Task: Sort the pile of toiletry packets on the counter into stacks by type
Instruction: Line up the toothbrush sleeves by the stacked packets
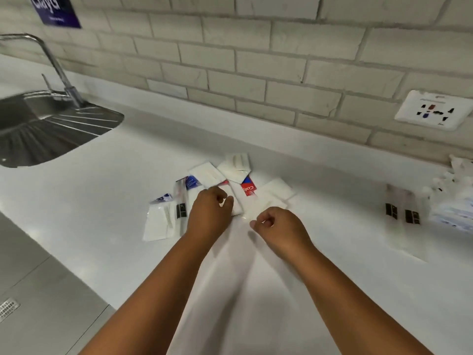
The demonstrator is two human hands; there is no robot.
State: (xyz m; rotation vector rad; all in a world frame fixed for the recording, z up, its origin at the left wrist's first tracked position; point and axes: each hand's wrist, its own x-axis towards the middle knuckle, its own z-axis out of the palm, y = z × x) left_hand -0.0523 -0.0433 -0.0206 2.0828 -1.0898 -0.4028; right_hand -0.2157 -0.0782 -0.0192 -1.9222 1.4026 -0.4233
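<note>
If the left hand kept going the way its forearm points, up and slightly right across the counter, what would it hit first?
Probably the white packet already at the left hand fingertips, then the red-and-blue packet beyond it. Depth is hard to judge from the head view.

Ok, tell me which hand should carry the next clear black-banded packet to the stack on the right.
Probably left: the left hand is beside that packet; the right hand is farther off.
</note>
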